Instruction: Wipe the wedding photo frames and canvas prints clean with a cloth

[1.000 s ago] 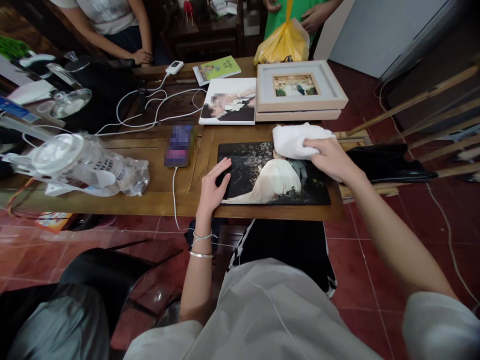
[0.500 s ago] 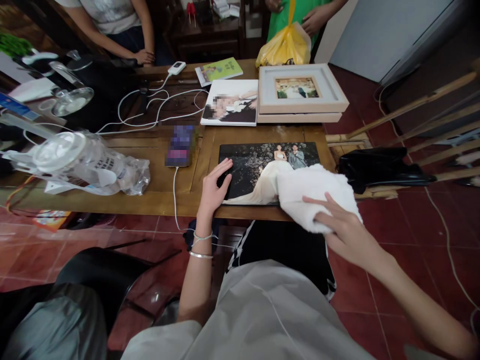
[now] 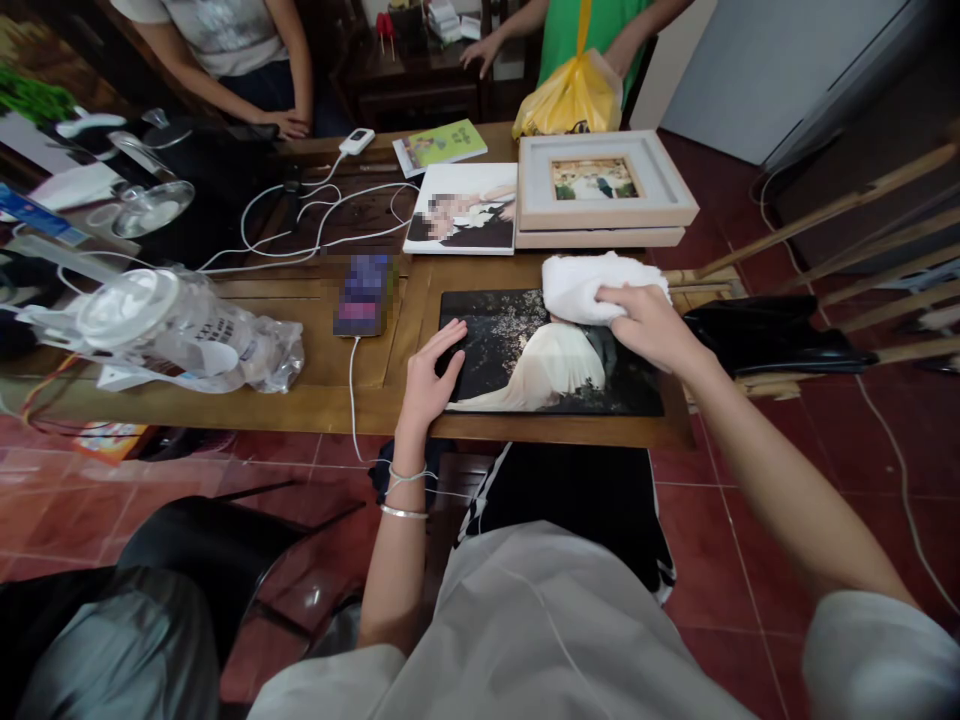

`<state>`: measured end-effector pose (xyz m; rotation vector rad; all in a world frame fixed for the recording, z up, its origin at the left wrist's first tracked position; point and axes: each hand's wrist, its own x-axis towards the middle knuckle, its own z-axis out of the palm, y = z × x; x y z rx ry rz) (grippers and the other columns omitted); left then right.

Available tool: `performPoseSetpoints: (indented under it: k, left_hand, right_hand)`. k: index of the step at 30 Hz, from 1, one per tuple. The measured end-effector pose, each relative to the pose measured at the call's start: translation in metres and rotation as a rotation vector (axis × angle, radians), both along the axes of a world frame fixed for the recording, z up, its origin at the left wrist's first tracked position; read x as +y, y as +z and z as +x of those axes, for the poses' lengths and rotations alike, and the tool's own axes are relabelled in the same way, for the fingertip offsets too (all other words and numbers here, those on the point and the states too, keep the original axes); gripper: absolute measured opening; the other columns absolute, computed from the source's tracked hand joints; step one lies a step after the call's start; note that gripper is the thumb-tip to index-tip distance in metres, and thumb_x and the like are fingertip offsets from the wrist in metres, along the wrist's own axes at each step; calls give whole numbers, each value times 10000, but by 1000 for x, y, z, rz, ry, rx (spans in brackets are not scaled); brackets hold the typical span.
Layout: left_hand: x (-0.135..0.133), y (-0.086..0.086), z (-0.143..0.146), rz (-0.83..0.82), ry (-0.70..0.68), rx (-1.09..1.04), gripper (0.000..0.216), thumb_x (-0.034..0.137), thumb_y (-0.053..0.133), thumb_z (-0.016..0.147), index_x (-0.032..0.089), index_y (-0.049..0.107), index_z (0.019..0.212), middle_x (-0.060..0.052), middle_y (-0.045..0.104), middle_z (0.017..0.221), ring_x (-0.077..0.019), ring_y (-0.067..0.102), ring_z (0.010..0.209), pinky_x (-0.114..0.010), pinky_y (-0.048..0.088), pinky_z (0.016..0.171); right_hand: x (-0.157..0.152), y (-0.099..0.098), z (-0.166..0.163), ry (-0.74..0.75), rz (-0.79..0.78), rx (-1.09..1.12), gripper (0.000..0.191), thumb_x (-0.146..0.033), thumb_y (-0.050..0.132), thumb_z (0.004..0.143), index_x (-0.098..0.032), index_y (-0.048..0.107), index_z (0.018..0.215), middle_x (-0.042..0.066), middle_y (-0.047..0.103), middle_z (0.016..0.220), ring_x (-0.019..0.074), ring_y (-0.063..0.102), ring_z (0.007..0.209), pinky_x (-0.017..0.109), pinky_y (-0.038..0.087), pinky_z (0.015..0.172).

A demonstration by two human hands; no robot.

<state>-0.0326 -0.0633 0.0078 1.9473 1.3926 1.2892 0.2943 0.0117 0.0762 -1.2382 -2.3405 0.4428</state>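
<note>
A dark wedding photo panel [image 3: 480, 350] lies flat near the front edge of the wooden table [image 3: 315, 400], a pale gown visible in its middle. My left hand [image 3: 431, 375] rests at the panel's left edge with fingers stretched out, holding nothing. Bunched under my right hand [image 3: 649, 320] is a white towel [image 3: 577, 285]. My fingers press it on the panel's upper right part, where it covers the top edge and part of the picture.
Behind the panel are a white photo book [image 3: 457, 235] and stacked frames [image 3: 607, 215]. A phone [image 3: 364, 295] with a cable lies left, beyond it a plastic-wrapped jug [image 3: 172, 320]. A person in green stands by a yellow bag [image 3: 574, 95]; another person [image 3: 225, 60] sits opposite.
My right hand has moved the towel from the panel's lower right up to its upper right edge. My left hand stays in place. The person in green has stretched one hand out sideways.
</note>
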Motion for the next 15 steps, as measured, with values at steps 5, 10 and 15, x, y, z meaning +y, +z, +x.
performPoseSetpoints:
  k: [5,10,15]
  left_hand:
    - [0,-1,0,3,1,-1,324,293,583,1020,200,713,1302,-108,673,1420,-251,578,1405,-517,419,1228]
    - [0,1,1,-2,5,3,323,308,583,1023,211,713,1302,-103,672,1424,-255,575,1408,-524,414,1231]
    - [-1,2,1,-7,14,12,320,331,581,1029,218,714,1298,-99,671,1427,-254,582,1401,-522,423,1225]
  right_hand:
    - [-13,-6,-1,-3,27,-73,404,-63,441,691,-196,683,986,105,741,867,326,691,886,585,470,1056]
    - [-102,-15,12,105,101,-88,458,10,436,687,-185,645,1044,203,684,1333,351,674,1212,687,345,1186]
    - [-170,-7,21,243,63,-70,418,44,419,659,-211,595,939,201,671,1376,312,584,1371,678,363,1191]
